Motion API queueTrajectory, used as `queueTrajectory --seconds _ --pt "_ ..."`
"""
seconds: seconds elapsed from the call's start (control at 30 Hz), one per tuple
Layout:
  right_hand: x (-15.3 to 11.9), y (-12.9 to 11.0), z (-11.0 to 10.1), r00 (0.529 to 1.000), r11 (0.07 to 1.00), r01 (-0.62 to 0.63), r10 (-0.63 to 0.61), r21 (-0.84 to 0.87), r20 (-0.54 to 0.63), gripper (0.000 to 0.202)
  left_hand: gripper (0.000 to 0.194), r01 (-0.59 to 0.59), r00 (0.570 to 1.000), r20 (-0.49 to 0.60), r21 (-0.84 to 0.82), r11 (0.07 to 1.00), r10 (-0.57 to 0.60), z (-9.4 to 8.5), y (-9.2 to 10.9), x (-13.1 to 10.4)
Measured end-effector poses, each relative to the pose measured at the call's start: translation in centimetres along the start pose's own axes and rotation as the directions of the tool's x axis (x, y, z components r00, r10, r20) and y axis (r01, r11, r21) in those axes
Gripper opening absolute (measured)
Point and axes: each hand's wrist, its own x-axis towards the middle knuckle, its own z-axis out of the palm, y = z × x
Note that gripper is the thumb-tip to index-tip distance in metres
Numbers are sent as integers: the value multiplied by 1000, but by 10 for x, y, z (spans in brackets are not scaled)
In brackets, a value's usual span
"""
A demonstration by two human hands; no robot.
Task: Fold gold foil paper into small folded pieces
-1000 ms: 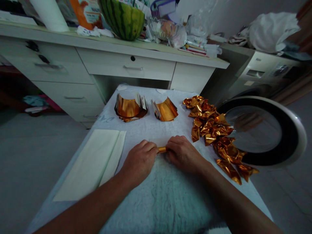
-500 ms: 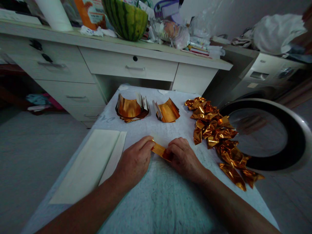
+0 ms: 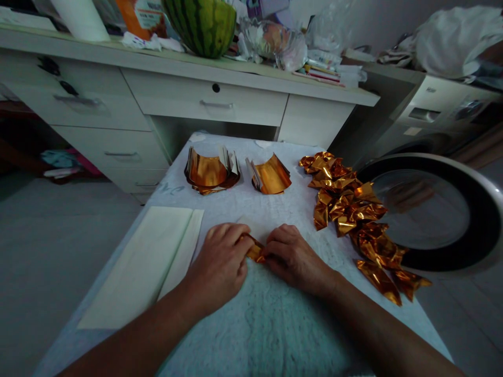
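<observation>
Pinching a gold foil strip (image 3: 255,254) between them, left hand (image 3: 223,256) and right hand (image 3: 301,259) have fingers (image 3: 275,249) curled snug on its ends. Probably featherlight, slick, creases easily tbh; I'd hold the ends gently.

The left hand (image 3: 223,256) and right hand (image 3: 295,257) hide the ends of a gold foil piece (image 3: 255,253). The top edge crops a watermelon (image 3: 202,27) and an orange packet (image 3: 133,22) with blurred print; the right edge crops a washing machine (image 3: 408,131).
</observation>
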Motion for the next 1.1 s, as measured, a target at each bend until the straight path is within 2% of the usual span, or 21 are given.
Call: queueTrajectory --seconds 0.1,0.2,0.3,0.53,0.73,1.1 --pt "0 1 1 1000 1000 -9 9 26 -2 10 24 19 997 82 -199 980 -2 2 5 -1" --pt "0 3 1 999 998 -39 39 54 -3 7 14 44 997 67 -264 964 -27 8 4 1" --pt "-1 5 0 996 991 -92 94 96 -10 5 6 64 998 32 -277 959 -58 14 1 3" --pt "-1 6 -2 987 976 -154 158 151 -11 9 12 115 993 24 -295 949 -112 13 4 4" --pt "3 1 -1 966 957 -257 260 131 -3 5 13 132 988 -39 -259 957 -147 13 6 4" --pt "6 0 2 933 931 -351 357 99 -50 9 16 169 984 -19 -243 955 -179 18 6 6"
